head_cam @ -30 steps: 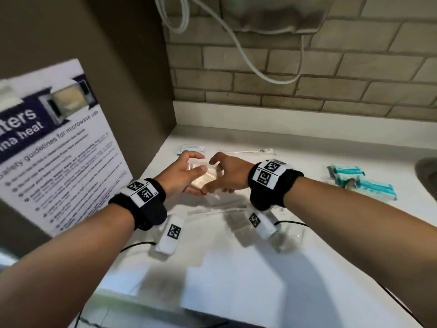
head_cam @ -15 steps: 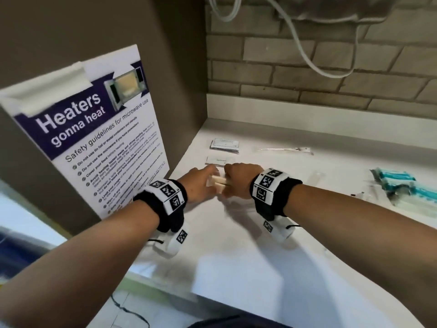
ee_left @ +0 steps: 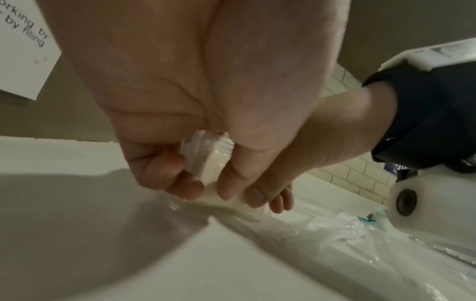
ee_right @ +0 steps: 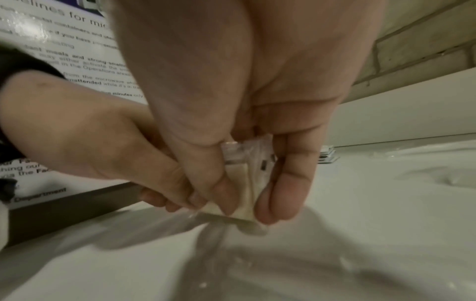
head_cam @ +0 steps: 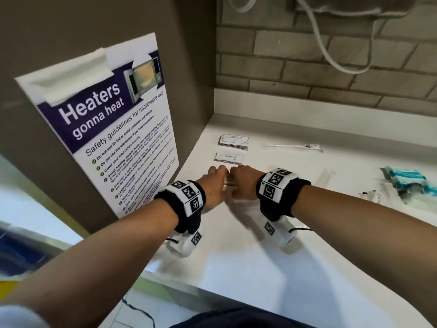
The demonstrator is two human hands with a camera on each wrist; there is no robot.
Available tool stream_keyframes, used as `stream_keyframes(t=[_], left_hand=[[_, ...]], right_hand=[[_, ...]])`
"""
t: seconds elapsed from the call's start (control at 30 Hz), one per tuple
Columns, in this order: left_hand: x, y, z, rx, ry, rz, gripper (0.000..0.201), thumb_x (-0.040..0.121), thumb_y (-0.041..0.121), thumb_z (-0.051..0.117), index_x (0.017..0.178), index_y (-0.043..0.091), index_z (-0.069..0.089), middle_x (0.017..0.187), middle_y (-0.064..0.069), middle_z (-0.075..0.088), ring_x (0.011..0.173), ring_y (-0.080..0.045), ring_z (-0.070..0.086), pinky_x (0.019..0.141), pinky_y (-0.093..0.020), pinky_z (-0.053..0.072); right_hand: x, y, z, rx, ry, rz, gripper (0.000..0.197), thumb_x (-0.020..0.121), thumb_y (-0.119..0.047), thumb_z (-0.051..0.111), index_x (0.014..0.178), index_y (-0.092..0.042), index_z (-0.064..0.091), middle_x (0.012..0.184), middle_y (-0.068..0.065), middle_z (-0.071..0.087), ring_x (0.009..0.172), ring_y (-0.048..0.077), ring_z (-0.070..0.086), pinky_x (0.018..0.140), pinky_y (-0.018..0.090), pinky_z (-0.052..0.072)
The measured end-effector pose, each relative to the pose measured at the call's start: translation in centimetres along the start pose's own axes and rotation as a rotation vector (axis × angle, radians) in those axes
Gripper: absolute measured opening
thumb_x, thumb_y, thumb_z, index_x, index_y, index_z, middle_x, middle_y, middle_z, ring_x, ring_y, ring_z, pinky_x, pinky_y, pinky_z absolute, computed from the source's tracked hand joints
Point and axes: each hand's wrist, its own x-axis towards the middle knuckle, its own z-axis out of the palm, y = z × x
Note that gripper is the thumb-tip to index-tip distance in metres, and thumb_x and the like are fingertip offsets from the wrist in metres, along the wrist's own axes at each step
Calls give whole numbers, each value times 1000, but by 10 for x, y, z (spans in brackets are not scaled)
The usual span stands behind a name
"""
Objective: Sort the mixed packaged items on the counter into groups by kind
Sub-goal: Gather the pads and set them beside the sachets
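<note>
A small stack of clear-wrapped cream packets [head_cam: 229,183] is held low over the white counter [head_cam: 260,268], near its left end. It is pinched at one end by the curled fingers and thumb of the left hand [head_cam: 214,183] and at the other by those of the right hand [head_cam: 243,183]. Just beyond the hands a white sachet [head_cam: 229,157] is seen lying flat, and behind it a stack of white sachets [head_cam: 234,141]. A long clear-wrapped item [head_cam: 293,146] lies near the back wall. Teal packets [head_cam: 406,179] are grouped at the far right. A microwave safety poster [head_cam: 113,129] is fixed to the left panel.
</note>
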Motion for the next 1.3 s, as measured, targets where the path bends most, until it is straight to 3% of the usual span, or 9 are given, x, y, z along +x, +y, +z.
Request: stream_keyframes(t=[0.17,0.3,0.53,0.73,0.9,1.07,1.3], left_hand=[[1,-7,-3,56,-14,26,53,89,15,53,137,15,29,131,-11,34,92,-31,53,78,-32,38],[1,-8,1,44,-1,28,60,89,21,57,140,16,25,133,-11,33,103,-35,53,80,-31,37],[7,-9,-4,14,-9,24,41,88,12,50,127,11,37,126,-13,42,102,-33,55,88,-39,44],[13,-13,-6,24,43,50,49,86,19,60,130,12,39,128,-12,49,111,-29,53,87,-29,39],[11,-12,-11,-25,143,96,34,78,20,71,107,13,57,109,-7,63,98,-26,59,75,-26,41],[11,-14,-14,-67,186,59,34,70,24,78,95,19,56,97,-1,64,87,-22,60,72,-27,47],[12,-11,-11,-10,126,61,40,76,26,74,109,13,56,108,-7,64,96,-25,60,74,-25,41]], right_hand=[[2,2,1,-13,6,19,41,81,-27,66,115,-8,54,113,11,61,100,29,61,71,29,39],[4,3,6,0,-20,41,51,79,-29,70,121,-7,50,115,11,60,101,30,61,72,31,43],[5,5,1,22,-5,27,34,83,-24,67,111,-8,56,111,13,61,100,30,60,71,30,39],[4,7,2,48,11,68,53,77,-26,73,121,-9,49,111,9,62,101,29,61,71,29,40],[3,13,-2,65,34,61,40,78,-24,70,114,-13,58,111,9,65,100,28,61,72,29,42],[3,12,-7,97,31,42,51,74,-25,75,120,-16,56,112,7,66,100,27,62,74,30,46],[6,9,-5,80,5,13,46,77,-23,73,119,-11,59,117,10,65,105,28,61,82,30,46]])
